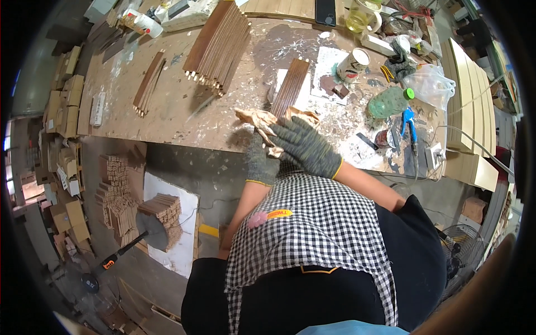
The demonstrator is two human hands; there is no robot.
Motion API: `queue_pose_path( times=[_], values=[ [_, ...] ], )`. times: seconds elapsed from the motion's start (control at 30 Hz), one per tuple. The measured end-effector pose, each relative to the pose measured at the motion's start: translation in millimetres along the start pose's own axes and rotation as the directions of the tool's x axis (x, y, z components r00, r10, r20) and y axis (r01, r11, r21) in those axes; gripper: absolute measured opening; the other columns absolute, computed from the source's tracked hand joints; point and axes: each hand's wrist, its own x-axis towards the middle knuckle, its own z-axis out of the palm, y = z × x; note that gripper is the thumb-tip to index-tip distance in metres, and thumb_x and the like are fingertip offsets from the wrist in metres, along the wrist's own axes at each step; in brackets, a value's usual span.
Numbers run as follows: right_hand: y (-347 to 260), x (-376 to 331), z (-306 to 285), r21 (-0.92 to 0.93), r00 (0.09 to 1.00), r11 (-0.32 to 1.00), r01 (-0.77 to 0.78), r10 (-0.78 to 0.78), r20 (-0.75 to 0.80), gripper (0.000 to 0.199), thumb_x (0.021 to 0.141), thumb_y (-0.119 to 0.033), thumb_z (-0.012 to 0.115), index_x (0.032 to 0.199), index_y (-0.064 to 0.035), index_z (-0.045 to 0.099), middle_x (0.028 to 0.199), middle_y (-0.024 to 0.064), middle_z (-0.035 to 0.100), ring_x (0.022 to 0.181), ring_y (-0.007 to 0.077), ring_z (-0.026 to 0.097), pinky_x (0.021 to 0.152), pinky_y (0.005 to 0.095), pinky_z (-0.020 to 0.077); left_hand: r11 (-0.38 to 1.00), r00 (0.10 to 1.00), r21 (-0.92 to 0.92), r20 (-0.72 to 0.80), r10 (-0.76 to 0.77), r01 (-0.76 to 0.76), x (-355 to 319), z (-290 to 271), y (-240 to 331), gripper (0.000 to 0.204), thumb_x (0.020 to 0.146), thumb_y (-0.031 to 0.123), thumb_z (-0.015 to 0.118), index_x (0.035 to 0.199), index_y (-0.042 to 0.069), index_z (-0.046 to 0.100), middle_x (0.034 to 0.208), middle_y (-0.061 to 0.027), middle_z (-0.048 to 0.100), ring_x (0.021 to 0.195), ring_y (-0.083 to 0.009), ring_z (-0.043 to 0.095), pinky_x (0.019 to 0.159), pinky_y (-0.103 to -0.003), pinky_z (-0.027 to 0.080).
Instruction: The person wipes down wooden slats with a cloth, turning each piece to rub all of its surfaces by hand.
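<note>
Both my hands wear dark grey-green knit gloves and meet at the near edge of the bench. My right hand (306, 146) reaches across from the right, fingers together and pressed over a crumpled beige rag (255, 119), which sticks out on both sides. Close beside it, my left hand (261, 162) is against the rag, its fingers mostly hidden by the cloth and the right hand. Beyond the gloves extends a small bundle of dark brown wooden strips (291, 84) with pale pegs at the far end. Its near end is covered by the rag and hands.
A large stack of brown strips (219, 47) and a few loose strips (149, 84) lie left on the workbench (178, 120). At right are a can (353, 64), green-capped bottle (388, 102), blue-handled tool (410, 125) and plastic bag (432, 86). More stacked strips (162, 209) sit lower left.
</note>
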Motion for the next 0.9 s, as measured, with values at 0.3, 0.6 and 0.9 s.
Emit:
queue_pose_path(
  times=[0.3, 0.6, 0.9],
  values=[
    [-18, -10, 6, -0.077, 0.99, 0.988, 0.131, -0.135, -0.049, 0.057, 0.089, -0.031, 0.068, 0.143, -0.0182, 0.056, 0.145, 0.0073, 0.057, 0.104, 0.0336, 0.062, 0.085, 0.0412, 0.0539, 0.983, 0.987, 0.181, 0.158, -0.018, -0.011, 83, -105, 14, 0.029, 0.108, 0.027, 0.043, 0.122, 0.005, 0.055, 0.117, -0.0139, 0.06, 0.098, -0.0255, 0.062, 0.086, -0.036, 0.057],
    [-10, -33, 34, -0.197, 0.993, 0.98, 0.036, -0.014, 0.114, 0.062, 0.085, -0.024, 0.072, 0.144, -0.0242, 0.056, 0.153, 0.003, 0.05, 0.111, 0.0286, 0.059, 0.088, 0.0396, 0.0527, 0.86, 0.966, 0.457, -0.218, -0.141, 0.229, 32, 27, 8, 0.044, 0.108, 0.041, 0.037, 0.121, 0.004, 0.057, 0.105, -0.0133, 0.064, 0.086, -0.0216, 0.064, 0.06, -0.033, 0.056],
    [-7, -26, -12, 0.881, 0.856, 0.366, -0.301, 0.511, 0.08, 0.037, 0.094, 0.002, 0.061, 0.13, -0.0057, 0.064, 0.127, 0.0133, 0.069, 0.11, 0.0181, 0.064, 0.1, 0.0273, 0.0514, 0.988, 0.961, 0.155, -0.272, 0.056, -0.014, -6, 31, 3, 0.043, 0.108, 0.031, 0.043, 0.14, 0.004, 0.05, 0.129, -0.0165, 0.059, 0.118, -0.03, 0.059, 0.101, -0.044, 0.052]
  ],
)
